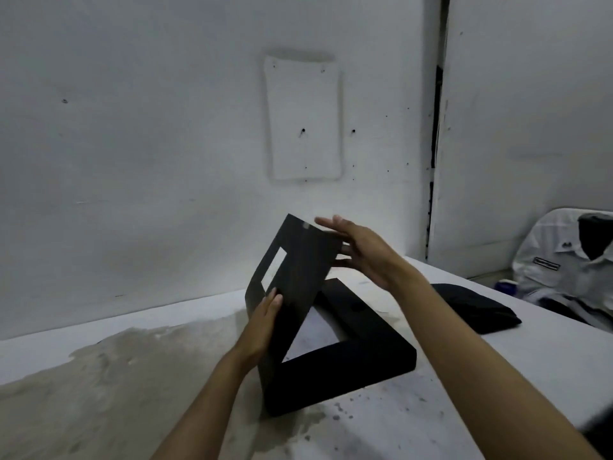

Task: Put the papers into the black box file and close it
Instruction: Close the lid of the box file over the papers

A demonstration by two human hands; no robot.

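Black box file [345, 366] sits at table [497, 376] centre, base flat, lid [295, 277] raised and tilted steeply, hinged along the edge at 7 o'clock.

Left hand [265, 318]: forearm comes in from 6 o'clock, palm and fingers flat against the lid's near edge, thumb side on the face. Loose hold on the lid, not a clench.

Right hand [361, 250]: forearm comes in from 4 o'clock, fingers spread wide and extended toward 10 o'clock, fingertips at the lid's top right corner. Touching or just off it — cannot tell, some motion blur.

Box look: matte black, shallow rectangular tray. Lid underside has a pale rectangular patch toward its 10 o'clock side and a small grey tab at the top corner. White papers [315, 336] lie flat inside the tray, visible as a wedge below the lid.

Table top is white with a large tan stain at 8 o'clock. Folded black cloth [477, 307] lies at 3 o'clock, well apart from the box.
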